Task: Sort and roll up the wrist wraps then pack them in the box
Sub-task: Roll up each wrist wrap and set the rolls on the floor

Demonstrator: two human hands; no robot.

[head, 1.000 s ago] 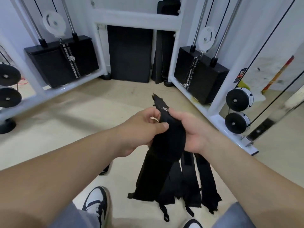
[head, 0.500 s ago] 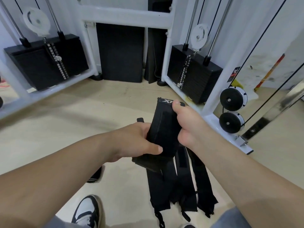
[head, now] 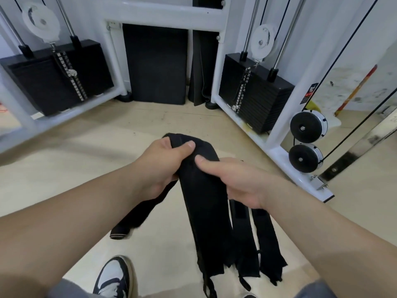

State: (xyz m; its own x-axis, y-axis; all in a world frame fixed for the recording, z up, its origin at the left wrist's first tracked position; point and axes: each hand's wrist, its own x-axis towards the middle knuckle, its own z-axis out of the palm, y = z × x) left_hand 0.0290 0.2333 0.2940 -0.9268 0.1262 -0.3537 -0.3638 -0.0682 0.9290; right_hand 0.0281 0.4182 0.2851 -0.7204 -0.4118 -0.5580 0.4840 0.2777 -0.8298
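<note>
Mid-sort here, left hand (head: 159, 166) and right hand (head: 236, 181) gripping the long black fabric wrist wraps (head: 204, 211) by their twelve o'clock end; next, I reckon, peel one free.

White cable machine (head: 277, 134) with black weight stacks (head: 255, 100), sneaker (head: 113, 276) on floor.

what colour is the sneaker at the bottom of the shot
The sneaker is white with black panels; the head view shows it.
</note>
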